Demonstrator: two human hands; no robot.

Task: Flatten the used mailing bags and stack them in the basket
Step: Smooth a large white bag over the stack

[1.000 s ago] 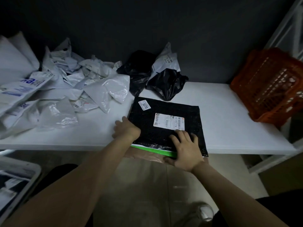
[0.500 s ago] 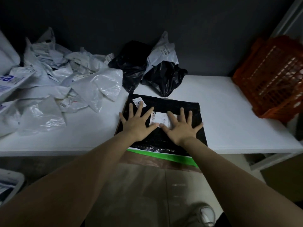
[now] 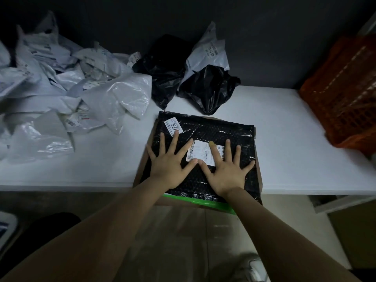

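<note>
Pressing glossy black bubble mailer (image 3: 213, 127) flat, both hands' fingers (image 3: 227, 146) splayed straight.

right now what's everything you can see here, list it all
table: one, white, against the dark wall
flat black bag: one, black, at the table's near edge
shipping label: one, white, on the flat black bag
small sticker: one, white, at its far left corner
green strip: one, green, sticking out under the flat black bag
crumpled black bags: two, black, behind the flat one
grey bag: one, pale grey, by the wall
white bags: a pile too tangled to count, white, table's left side
basket: one, orange, table's right end
shoe: one, pale, on the floor
left hand: flat, pressing the bag
right hand: flat, pressing the bag
</note>
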